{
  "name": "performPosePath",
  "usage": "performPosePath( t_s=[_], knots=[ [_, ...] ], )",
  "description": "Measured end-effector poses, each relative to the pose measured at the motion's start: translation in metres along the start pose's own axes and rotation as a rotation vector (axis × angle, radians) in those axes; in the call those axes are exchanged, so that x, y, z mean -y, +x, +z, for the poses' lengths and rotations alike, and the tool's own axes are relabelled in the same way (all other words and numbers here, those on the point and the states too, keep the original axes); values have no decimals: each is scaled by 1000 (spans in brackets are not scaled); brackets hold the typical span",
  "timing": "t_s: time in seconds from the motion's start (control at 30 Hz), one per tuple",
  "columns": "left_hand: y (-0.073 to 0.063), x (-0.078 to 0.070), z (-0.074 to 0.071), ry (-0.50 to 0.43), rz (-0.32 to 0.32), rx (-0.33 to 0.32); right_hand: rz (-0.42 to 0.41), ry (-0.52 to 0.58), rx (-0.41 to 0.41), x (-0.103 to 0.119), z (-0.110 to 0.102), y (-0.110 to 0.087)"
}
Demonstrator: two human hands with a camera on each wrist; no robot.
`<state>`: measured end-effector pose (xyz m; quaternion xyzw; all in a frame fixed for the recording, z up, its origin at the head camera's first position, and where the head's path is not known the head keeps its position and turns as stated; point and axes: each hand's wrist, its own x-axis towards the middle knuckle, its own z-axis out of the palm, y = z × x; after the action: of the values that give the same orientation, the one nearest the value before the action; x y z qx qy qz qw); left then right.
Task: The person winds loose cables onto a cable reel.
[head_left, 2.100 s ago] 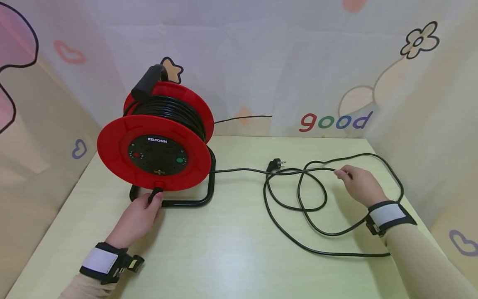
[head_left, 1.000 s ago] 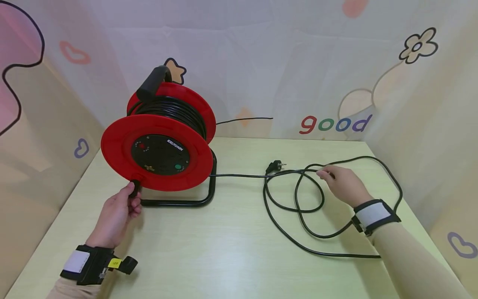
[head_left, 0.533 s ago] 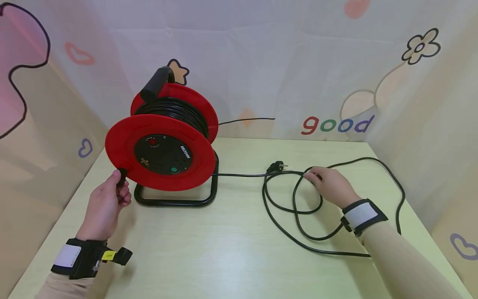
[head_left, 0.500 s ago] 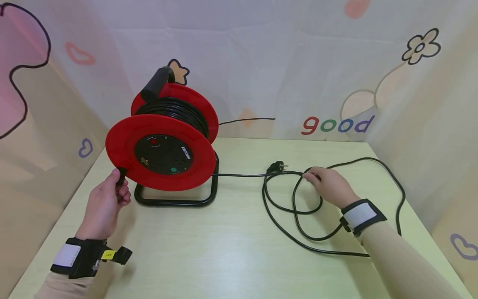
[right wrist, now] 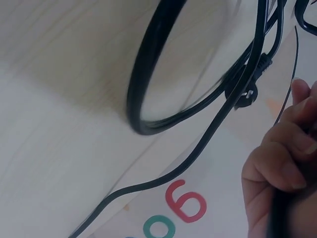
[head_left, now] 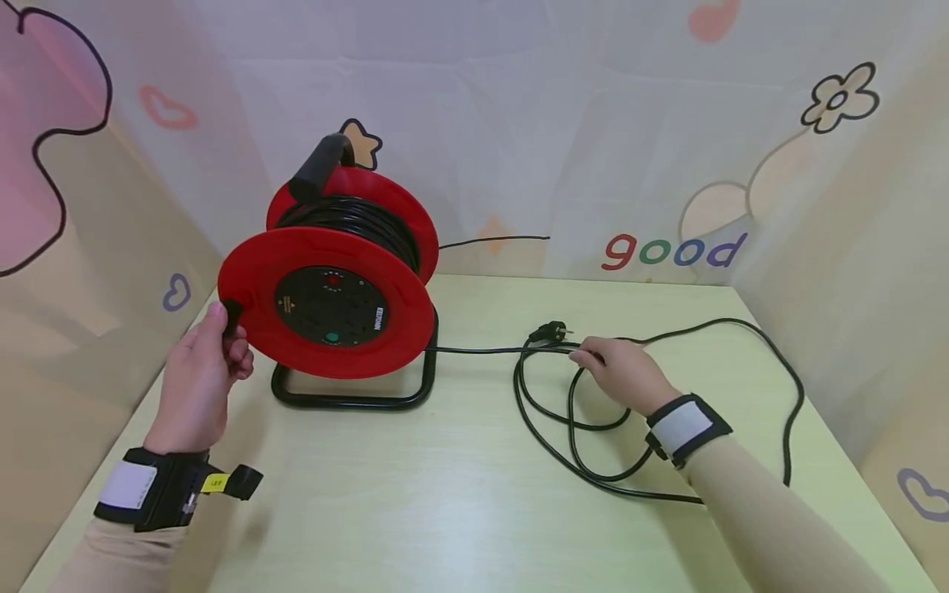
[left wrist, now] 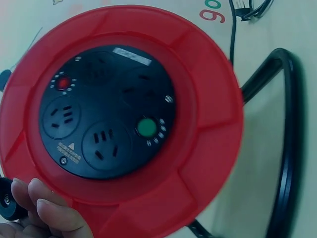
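Observation:
On the left of the table stands a red cable reel with black cable wound on its drum. My left hand pinches the black crank knob at the left side of the reel's front disc. The left wrist view shows the black socket panel close up, with the knob beside my curled fingers. From the reel, the free cable runs right to my right hand, which pinches it between thumb and fingers. Near that hand lies the plug, its pins pointing right.
Loose loops of cable spread over the table around my right forearm. A black tube stand carries the reel, with a black handle on top. A printed curtain encloses the table at the back and sides.
The reel has turned clockwise, my left hand carrying the knob from the bottom to the left side. My right hand has moved left toward the reel, along with the cable.

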<state>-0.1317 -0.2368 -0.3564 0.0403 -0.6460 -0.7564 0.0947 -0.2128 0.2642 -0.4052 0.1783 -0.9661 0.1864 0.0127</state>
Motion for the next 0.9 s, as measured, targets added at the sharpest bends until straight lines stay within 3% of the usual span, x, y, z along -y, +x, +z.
performPosePath(
  t_s=[0.23, 0.53, 0.9],
  knots=[
    [5, -17, 12, 130, 55, -29, -14, 16, 23, 16, 11, 10],
    [6, -38, 34, 211, 115, -46, -51, 20, 55, 44, 23, 26],
    [8, -46, 64, 367, 230, -62, -87, 27, 76, 69, 38, 43]
  ],
)
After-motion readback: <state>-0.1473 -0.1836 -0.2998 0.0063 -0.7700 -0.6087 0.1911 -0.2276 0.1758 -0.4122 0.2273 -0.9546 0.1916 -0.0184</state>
